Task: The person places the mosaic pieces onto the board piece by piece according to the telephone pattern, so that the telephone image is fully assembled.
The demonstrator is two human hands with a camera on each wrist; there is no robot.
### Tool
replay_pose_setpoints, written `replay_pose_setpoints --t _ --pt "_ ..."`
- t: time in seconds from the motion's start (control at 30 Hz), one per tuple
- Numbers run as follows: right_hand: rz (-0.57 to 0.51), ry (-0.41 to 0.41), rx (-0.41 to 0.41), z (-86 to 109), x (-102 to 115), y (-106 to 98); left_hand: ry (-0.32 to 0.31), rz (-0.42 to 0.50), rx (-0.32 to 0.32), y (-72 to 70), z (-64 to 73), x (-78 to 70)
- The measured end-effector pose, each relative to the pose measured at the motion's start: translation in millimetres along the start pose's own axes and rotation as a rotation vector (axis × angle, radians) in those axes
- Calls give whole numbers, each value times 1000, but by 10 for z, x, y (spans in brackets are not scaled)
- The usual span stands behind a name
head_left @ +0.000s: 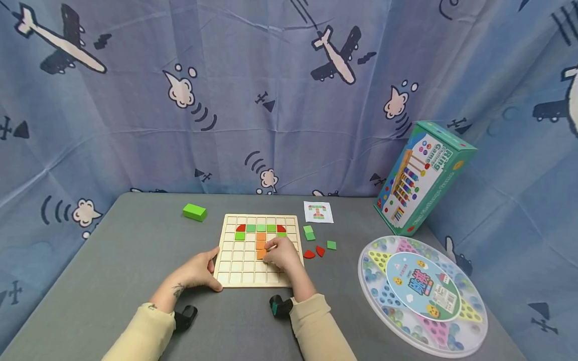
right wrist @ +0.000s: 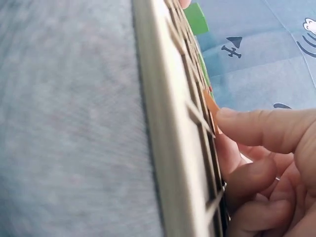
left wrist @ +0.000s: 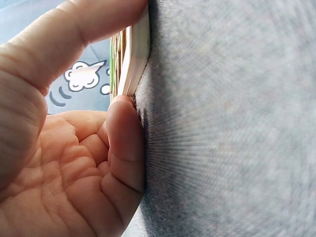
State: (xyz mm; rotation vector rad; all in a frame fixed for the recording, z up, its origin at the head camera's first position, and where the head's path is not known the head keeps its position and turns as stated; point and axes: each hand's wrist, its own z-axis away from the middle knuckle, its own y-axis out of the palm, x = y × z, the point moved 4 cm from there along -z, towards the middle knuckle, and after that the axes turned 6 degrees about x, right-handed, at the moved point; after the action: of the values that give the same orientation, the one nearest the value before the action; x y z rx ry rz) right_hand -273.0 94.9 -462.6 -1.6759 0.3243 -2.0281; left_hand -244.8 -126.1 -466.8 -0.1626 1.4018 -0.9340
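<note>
A wooden grid board (head_left: pixel 230 276) lies on the grey table, with red quarter-round, green and orange tiles set in its far half. My left hand (head_left: pixel 198 271) holds the board's near left corner; the thumb is at the corner and the fingers lie along the left edge. In the left wrist view, fingertips (left wrist: pixel 123 111) press that edge. Over the board's middle, my right hand (head_left: pixel 283 254) pinches an orange tile (right wrist: pixel 211 106) low at the grid. In the head view an orange tile (head_left: pixel 261 254) shows beside its fingertips, below two other orange ones.
Right of the board lie loose green tiles (head_left: pixel 309 232), another green tile (head_left: pixel 331 245), red pieces (head_left: pixel 309 254) and a pattern card (head_left: pixel 318 215). A green block (head_left: pixel 194 212) sits back left. Farther right are a round marble game board (head_left: pixel 370 306) and an upright game box (head_left: pixel 422 180).
</note>
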Motion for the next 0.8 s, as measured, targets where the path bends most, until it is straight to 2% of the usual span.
replay_pose_setpoints --t 0.2,0.37,0.47,0.6,0.8 --pt "72 8 -30 0 15 12 4 3 3 -5 5 -6" --pt "42 3 -12 20 18 -48 1 0 -3 -1 8 -10" --pt "15 -5 -24 37 22 -171 -1 5 -4 1 11 -12" --pt "12 -10 -94 54 -14 -420 -7 14 -6 -5 13 -16" --pt "101 48 -229 69 -200 -784 -5 6 -8 -9 15 -16"
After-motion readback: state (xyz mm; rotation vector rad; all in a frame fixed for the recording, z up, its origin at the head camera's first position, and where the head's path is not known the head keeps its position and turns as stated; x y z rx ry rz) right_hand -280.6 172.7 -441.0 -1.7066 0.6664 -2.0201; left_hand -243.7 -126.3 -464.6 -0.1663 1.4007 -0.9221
